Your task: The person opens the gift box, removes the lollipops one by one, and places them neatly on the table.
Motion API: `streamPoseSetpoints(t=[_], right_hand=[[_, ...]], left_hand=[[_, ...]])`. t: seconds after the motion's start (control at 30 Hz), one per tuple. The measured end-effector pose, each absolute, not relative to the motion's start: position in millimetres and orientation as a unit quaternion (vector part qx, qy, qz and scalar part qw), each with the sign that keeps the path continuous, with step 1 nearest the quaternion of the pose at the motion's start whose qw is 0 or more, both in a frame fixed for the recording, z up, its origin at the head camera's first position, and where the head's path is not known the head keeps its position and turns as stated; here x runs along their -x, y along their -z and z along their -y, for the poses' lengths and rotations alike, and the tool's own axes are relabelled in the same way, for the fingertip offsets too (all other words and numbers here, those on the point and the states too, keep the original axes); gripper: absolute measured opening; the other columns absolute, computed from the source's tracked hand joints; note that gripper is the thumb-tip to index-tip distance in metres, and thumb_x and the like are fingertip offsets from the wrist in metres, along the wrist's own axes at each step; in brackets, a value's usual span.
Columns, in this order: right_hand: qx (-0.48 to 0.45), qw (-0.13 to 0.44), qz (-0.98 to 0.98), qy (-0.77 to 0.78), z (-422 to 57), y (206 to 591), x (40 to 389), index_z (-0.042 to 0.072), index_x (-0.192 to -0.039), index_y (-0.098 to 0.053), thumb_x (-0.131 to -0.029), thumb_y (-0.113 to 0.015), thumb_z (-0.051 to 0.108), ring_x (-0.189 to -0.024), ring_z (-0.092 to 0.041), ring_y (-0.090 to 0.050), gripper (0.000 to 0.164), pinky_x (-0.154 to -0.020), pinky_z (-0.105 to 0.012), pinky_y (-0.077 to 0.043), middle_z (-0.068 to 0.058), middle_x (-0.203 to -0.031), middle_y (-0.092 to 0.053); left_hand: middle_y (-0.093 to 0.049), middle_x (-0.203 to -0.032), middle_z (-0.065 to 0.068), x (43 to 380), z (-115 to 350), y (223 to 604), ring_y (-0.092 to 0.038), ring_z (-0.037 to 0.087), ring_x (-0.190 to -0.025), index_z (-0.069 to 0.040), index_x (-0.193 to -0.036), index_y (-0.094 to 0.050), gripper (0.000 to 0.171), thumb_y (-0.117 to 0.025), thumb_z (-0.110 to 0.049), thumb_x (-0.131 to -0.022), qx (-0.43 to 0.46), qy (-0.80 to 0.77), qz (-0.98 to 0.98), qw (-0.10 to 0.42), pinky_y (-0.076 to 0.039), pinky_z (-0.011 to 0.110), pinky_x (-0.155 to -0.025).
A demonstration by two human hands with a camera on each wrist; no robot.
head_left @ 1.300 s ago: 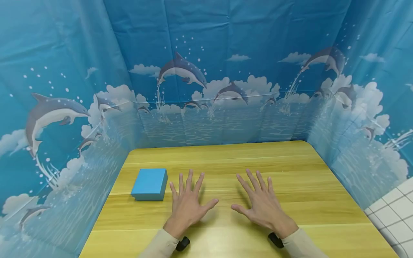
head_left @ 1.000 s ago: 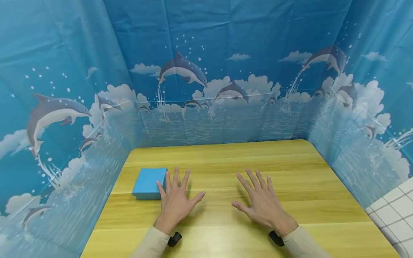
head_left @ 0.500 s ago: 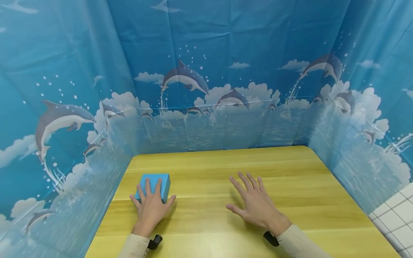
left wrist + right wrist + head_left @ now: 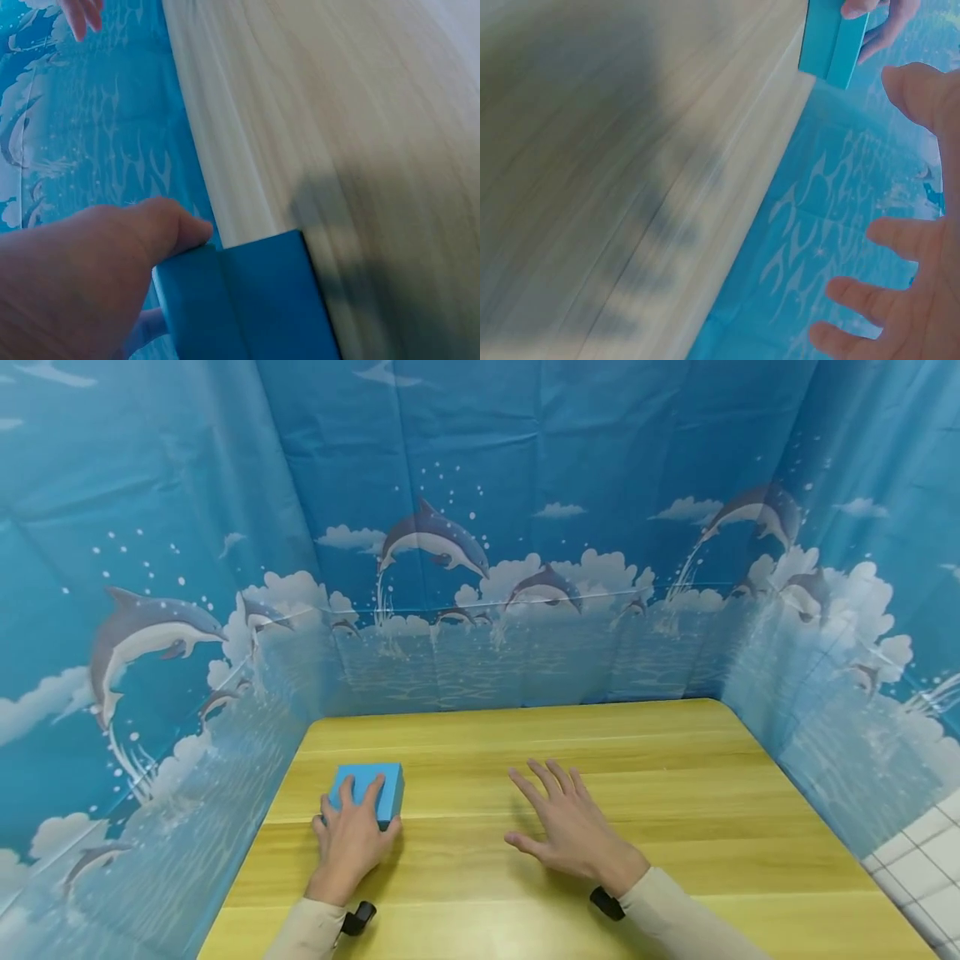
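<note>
A small blue lidded box stands at the left of the table, under my left hand. That hand grips it from above, the thumb at its near right side and the fingers bent over its top and left side. Close up in the left wrist view, the thumb presses at the edge of the box, and part of a finger shows on the other side. My right hand hovers over the middle of the table, fingers spread and holding nothing. In the right wrist view the box appears at the top.
The yellow wood-grain table has rounded far corners. A blue curtain printed with dolphins and clouds surrounds it at the back and both sides. White tiles show at the lower right. A black strap piece sits at the left wrist.
My left hand has moved left onto the blue box, and its fingers have curled round it. The right hand has shifted a little to the left, still spread.
</note>
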State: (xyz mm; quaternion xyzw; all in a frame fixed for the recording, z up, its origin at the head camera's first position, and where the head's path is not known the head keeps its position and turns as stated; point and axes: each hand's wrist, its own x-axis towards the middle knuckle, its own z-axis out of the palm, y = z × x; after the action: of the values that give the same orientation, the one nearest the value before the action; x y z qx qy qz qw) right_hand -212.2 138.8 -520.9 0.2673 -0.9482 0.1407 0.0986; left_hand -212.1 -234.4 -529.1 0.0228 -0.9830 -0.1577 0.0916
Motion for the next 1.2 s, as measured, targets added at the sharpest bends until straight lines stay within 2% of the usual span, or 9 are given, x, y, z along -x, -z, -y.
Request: streamPoseSetpoints(t=[0.1,0.2,0.43,0.6,0.83,0.93,1.2], right_hand=[[-0.280,0.088,0.944,-0.149,-129,523,213,0.027,-0.185,-0.036,-0.109,-0.076,0.065,-0.172,-0.057,-0.037,0.094,-0.135,-0.086,-0.033,-0.022,-0.188,-0.038],[-0.296,0.078,0.939,-0.156,-115,526,214,0.028,-0.185,-0.036,-0.110,-0.075,0.065,-0.172,-0.056,-0.037,0.093,-0.135,-0.085,-0.033,-0.022,-0.188,-0.039],[-0.343,0.051,0.926,-0.148,-90,537,218,0.025,-0.185,-0.036,-0.111,-0.076,0.062,-0.171,-0.056,-0.040,0.092,-0.136,-0.083,-0.035,-0.022,-0.187,-0.039],[-0.360,0.045,0.921,-0.142,-75,535,224,0.026,-0.186,-0.032,-0.111,-0.076,0.062,-0.172,-0.053,-0.040,0.095,-0.137,-0.081,-0.036,-0.019,-0.189,-0.037],[-0.381,0.030,0.913,-0.143,-61,537,230,0.026,-0.187,-0.031,-0.111,-0.075,0.061,-0.172,-0.050,-0.042,0.094,-0.137,-0.079,-0.039,-0.018,-0.190,-0.036],[-0.374,0.030,0.917,-0.137,-61,539,230,0.027,-0.186,-0.035,-0.112,-0.074,0.063,-0.171,-0.048,-0.043,0.091,-0.137,-0.077,-0.040,-0.017,-0.190,-0.036],[-0.365,0.054,0.920,-0.130,-76,534,231,0.019,-0.177,-0.053,-0.115,-0.071,0.057,-0.166,-0.045,-0.050,0.075,-0.135,-0.069,-0.047,-0.022,-0.184,-0.045]], left_hand=[[-0.036,-0.179,0.037,210,231,529,-0.042,0.081,-0.149,-0.025,-0.176,-0.054,0.081,-0.085,-0.047,-0.105,-0.012,0.150,0.985,0.086,-0.043,0.089,-0.105],[-0.039,-0.179,0.034,208,227,527,-0.050,0.074,-0.142,-0.028,-0.176,-0.054,0.084,-0.086,-0.056,-0.104,-0.001,0.144,0.987,0.078,-0.047,0.084,-0.101],[-0.047,-0.176,0.029,209,214,523,-0.057,0.064,-0.127,-0.032,-0.174,-0.058,0.085,-0.084,-0.069,-0.102,0.023,0.133,0.989,0.062,-0.051,0.071,-0.091],[-0.051,-0.176,0.025,208,207,519,-0.058,0.058,-0.123,-0.034,-0.172,-0.060,0.082,-0.081,-0.071,-0.103,0.052,0.131,0.988,0.058,-0.049,0.058,-0.083],[-0.057,-0.175,0.020,201,194,522,-0.060,0.053,-0.127,-0.033,-0.171,-0.061,0.076,-0.076,-0.070,-0.107,0.106,0.128,0.985,0.049,-0.059,0.066,-0.097],[-0.059,-0.174,0.018,200,187,526,-0.060,0.050,-0.125,-0.031,-0.170,-0.063,0.074,-0.076,-0.068,-0.108,0.137,0.126,0.981,0.061,-0.062,0.062,-0.099],[-0.061,-0.173,0.014,203,175,529,-0.056,0.034,-0.114,-0.028,-0.168,-0.065,0.070,-0.081,-0.059,-0.108,0.178,0.133,0.972,0.078,-0.059,0.043,-0.081]])
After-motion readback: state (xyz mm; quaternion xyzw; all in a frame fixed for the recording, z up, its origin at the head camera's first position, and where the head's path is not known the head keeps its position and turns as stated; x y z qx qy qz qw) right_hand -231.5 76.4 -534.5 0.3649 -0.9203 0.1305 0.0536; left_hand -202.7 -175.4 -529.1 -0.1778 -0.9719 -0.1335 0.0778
